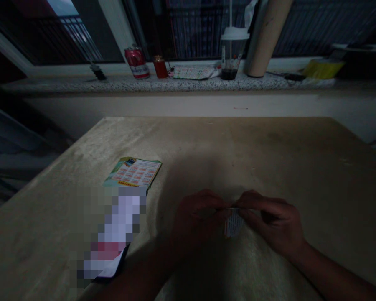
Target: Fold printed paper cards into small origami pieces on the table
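Both my hands pinch the top edge of a small piece of printed paper (pixel 234 225) just above the table. My left hand (pixel 194 215) grips it from the left with thumb and fingers. On the other side, my right hand (pixel 277 221) pinches the same edge, its fingertips nearly meeting those of the left. The paper's lower part hangs between the hands and shows rows of small text; its upper edge looks folded or seen edge-on. A printed card (pixel 136 172) with a grid of orange-red boxes lies flat to the left of my left hand.
On the table (pixel 285 154), a pixelated phone-like object (pixel 115 234) lies at the left, below the card. Along the windowsill (pixel 109 85) stand a red can (pixel 137 63), a red jar (pixel 160 67), a lidded cup (pixel 231 54), a cardboard tube (pixel 268 39) and a yellow item (pixel 322 69).
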`<control>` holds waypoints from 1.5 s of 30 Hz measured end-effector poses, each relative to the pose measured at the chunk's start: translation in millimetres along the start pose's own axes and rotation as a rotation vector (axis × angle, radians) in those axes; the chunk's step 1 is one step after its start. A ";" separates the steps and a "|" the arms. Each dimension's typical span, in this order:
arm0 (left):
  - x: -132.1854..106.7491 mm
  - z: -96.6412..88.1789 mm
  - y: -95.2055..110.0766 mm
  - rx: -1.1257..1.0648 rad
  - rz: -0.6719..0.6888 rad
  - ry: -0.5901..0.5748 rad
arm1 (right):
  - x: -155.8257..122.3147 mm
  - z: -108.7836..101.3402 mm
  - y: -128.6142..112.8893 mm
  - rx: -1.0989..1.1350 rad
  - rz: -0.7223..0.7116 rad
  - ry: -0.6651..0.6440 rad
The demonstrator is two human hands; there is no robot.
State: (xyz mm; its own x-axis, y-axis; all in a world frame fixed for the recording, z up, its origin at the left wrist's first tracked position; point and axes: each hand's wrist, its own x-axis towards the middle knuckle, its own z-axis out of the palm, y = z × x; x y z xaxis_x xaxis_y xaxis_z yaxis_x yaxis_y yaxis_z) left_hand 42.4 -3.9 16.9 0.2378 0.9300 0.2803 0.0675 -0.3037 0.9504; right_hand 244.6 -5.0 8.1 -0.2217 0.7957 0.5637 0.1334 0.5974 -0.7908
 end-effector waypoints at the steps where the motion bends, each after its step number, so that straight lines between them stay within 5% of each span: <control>1: -0.7 0.4 -0.5 0.015 0.011 0.005 | 0.5 -0.3 -0.8 -0.010 -0.010 -0.008; 15: 4.8 -7.1 4.9 0.469 0.495 -0.052 | 4.2 -3.8 1.6 -0.183 -0.238 -0.099; 25: 7.3 -9.0 1.5 0.318 0.396 -0.058 | 10.1 -7.2 -7.4 -0.234 -0.319 -0.071; 35: 7.1 -7.9 -1.2 0.164 0.363 -0.048 | 8.0 -6.3 -2.9 -0.160 -0.173 -0.082; 45: 6.7 -6.2 -0.8 0.127 0.078 -0.105 | 5.4 -7.6 -4.2 -0.117 -0.179 -0.107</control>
State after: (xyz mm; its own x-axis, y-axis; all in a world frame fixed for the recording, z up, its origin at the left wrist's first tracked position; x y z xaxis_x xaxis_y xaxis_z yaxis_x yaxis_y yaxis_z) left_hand 37.9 3.8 18.8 0.3469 0.8777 0.3305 0.1649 -0.4040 0.8998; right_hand 250.2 -2.4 16.2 -0.3522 0.6646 0.6590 0.1922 0.7405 -0.6440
